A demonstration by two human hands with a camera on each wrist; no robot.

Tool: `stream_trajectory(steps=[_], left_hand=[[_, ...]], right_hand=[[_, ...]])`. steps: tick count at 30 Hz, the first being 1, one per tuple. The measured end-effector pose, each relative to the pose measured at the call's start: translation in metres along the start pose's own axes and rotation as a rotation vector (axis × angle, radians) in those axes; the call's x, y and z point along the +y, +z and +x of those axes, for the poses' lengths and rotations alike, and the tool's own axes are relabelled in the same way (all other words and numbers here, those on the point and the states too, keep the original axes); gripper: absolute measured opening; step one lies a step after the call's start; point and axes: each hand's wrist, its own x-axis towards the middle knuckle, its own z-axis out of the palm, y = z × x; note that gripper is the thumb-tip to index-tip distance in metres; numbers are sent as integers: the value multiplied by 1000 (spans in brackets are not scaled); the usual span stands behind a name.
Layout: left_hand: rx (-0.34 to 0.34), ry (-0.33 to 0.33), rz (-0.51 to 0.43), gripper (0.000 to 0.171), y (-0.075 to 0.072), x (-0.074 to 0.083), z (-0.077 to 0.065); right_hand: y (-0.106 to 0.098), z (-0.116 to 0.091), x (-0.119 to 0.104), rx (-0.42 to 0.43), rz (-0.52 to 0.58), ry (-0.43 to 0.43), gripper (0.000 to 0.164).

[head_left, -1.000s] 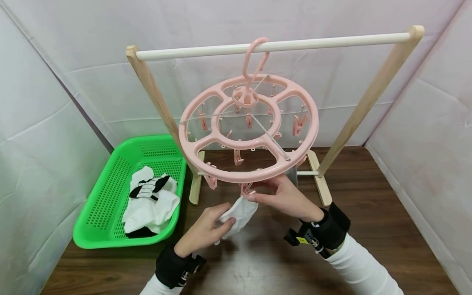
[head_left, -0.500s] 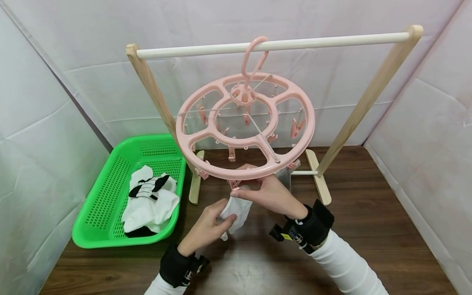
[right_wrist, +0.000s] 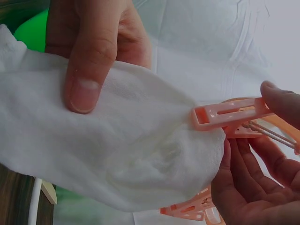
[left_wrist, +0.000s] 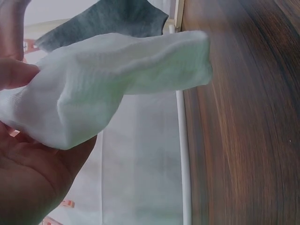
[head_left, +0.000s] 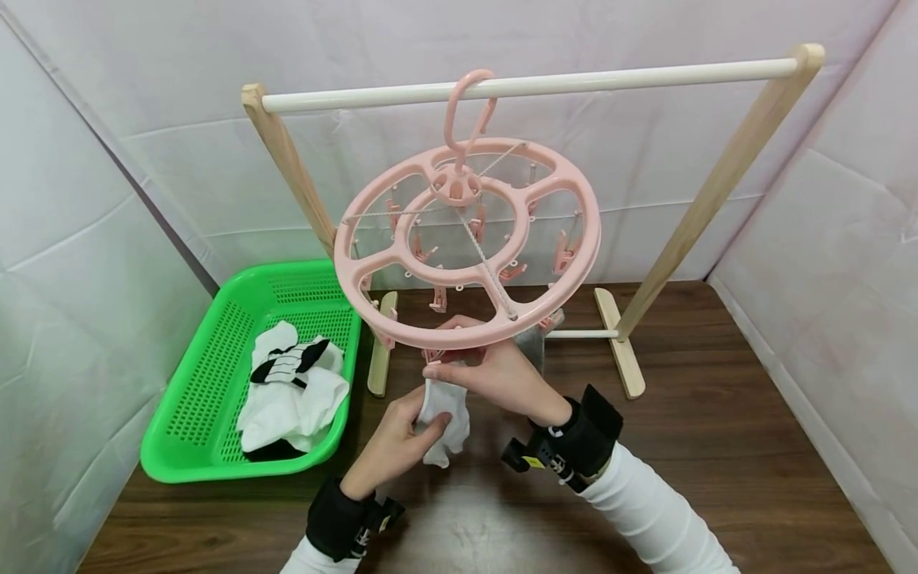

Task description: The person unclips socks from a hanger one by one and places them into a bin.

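Observation:
A white sock (head_left: 455,437) hangs below the front of the round pink clip hanger (head_left: 469,338). My left hand (head_left: 390,442) pinches its middle, thumb on the near side, as the right wrist view also shows. With the right hand (head_left: 505,379), I grip a pink clothespin (right_wrist: 229,114), thumb on its handle end. The clothespin's jaws lie over the sock's edge. Part of the right hand is hidden under the hanger's rim. Close behind it a grey sock (head_left: 532,347) hangs from the hanger; the left wrist view shows it as dark grey cloth (left_wrist: 117,23).
A green basket (head_left: 172,399) at the left holds white and black-and-white socks (head_left: 290,391). The hanger hooks over the white rail (head_left: 610,82) of a wooden stand (head_left: 724,175). Several free clothespins dangle from its rings. White cloth walls surround the dark wooden tabletop (head_left: 688,399).
The hanger has swung to the left and turned a little. My right hand moved left with the clothespin and sock, while the left hand kept its hold. The basket stayed put.

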Motion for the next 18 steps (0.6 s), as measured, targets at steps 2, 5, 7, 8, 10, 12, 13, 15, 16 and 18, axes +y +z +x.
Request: stream_trajectory(steps=[2,5,7,8,10,12,13,15,16,18], left_hand=[[2,-16,1,24,-1,0,-1],[5,-17,6,26,-1,-1,-2],[7,-5,10,27,0,-2,-2],[8,1,10,27,0,-2,-3],[7,12,6,27,0,-3,-3],[1,12,1,25,1,-3,-3],[-3,8,-1,24,2,-2,-3],[-8,-2,-1,21,2,-2,-3],[-11,-7,2,20,3,-2,-3],[-11,-11,11,19,3,-2,-3]], right_hand=[[1,1,0,5,0,1,17],[0,1,0,16,0,6,16],[-1,0,1,27,18,12,15],[-1,-1,1,33,35,17,14],[-2,-1,1,45,79,17,13],[-3,-3,2,53,114,12,12],[-4,-3,2,58,125,5,11],[-6,-4,3,64,143,-17,10],[-7,-4,3,66,145,-29,9],[-9,-5,3,69,149,-55,8]])
